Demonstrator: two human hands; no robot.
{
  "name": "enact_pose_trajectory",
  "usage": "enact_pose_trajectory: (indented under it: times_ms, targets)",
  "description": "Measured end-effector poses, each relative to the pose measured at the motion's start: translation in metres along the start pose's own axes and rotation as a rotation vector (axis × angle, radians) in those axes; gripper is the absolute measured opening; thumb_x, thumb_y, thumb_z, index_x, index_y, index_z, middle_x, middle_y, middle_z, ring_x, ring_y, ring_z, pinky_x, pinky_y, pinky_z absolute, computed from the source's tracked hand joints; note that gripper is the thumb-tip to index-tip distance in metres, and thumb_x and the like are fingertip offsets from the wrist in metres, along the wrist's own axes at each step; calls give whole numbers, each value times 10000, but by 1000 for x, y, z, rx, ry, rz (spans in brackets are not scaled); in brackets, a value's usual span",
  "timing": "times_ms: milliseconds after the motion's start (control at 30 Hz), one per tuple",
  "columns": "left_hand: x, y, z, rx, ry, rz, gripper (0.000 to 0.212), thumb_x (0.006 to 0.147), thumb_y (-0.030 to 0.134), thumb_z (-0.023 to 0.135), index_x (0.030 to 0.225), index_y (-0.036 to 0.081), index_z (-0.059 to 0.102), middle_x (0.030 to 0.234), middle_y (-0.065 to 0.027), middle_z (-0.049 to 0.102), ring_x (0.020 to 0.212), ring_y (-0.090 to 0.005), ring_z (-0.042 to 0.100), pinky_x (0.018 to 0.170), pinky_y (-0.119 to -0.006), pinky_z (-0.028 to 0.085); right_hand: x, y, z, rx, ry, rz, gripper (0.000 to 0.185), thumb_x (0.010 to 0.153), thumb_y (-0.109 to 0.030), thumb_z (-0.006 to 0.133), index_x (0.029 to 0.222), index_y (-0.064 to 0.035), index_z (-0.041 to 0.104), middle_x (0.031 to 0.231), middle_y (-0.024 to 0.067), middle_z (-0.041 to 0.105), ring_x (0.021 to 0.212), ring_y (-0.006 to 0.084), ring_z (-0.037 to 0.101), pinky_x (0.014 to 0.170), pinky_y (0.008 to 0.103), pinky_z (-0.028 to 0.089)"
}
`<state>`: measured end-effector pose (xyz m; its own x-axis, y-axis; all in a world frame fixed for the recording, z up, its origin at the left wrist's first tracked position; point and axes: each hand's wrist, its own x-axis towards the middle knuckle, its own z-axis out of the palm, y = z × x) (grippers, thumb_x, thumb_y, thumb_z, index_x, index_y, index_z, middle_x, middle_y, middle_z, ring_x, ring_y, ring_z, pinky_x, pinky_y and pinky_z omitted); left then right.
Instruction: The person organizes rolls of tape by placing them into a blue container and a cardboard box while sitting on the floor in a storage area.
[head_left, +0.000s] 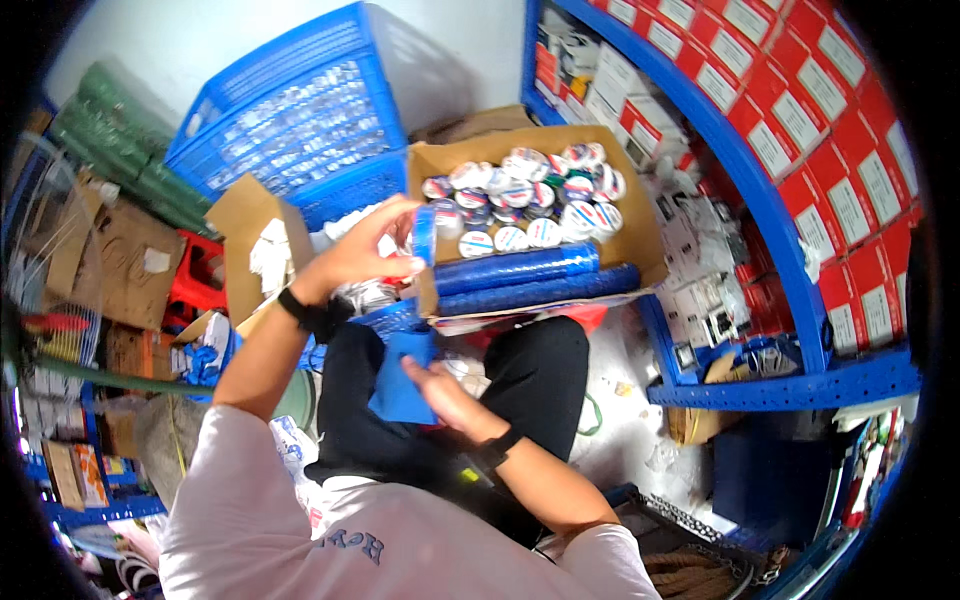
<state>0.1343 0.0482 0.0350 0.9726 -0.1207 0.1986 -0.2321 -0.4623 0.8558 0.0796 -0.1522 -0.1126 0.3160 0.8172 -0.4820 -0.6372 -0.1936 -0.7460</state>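
Observation:
My left hand (375, 251) is raised at the left edge of an open cardboard box (634, 225), its thumb and fingers around a roll of blue tape (424, 234). In my lap, my right hand (448, 394) grips a blue cloth or sheet (403, 382); the fingers under it are hidden. Inside the box lie many round tape rolls (517, 191) with white printed faces, and along its near side two long blue wrapped rolls (517, 268).
A blue plastic crate (285, 97) stands behind, left of the box. A smaller cardboard box (251, 217) holds white pieces. Blue shelving (772, 195) with red cartons (832, 150) rises at the right; a chain (682, 517) lies at the lower right.

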Motion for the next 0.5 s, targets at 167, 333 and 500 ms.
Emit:
enact_pose_trajectory:
  times_ms: [167,333,500]
  targets:
    - [-146,-11,17,-375,298,-323,714,756,232,705,1315,-8,330,1243,-58,457,1145,-146,433,985,-308,335,-25,-38,18,308,9,-43,369,931,-315,462,1047,26,544,961,117,624,837,197,618,767,333,508]
    - [-181,29,73,-296,396,-316,699,679,149,764,1262,50,391,1067,-80,532,956,-168,531,844,-315,441,-30,-46,28,339,-151,7,449,936,-379,425,1165,-1,501,1112,92,572,995,172,557,904,322,433]
    - [-152,13,95,57,496,-382,675,618,159,781,1216,34,491,966,-139,569,842,-192,579,758,-308,493,-14,-23,11,542,-275,-98,475,943,-389,395,1267,-43,415,1229,68,508,1106,171,500,975,341,382]
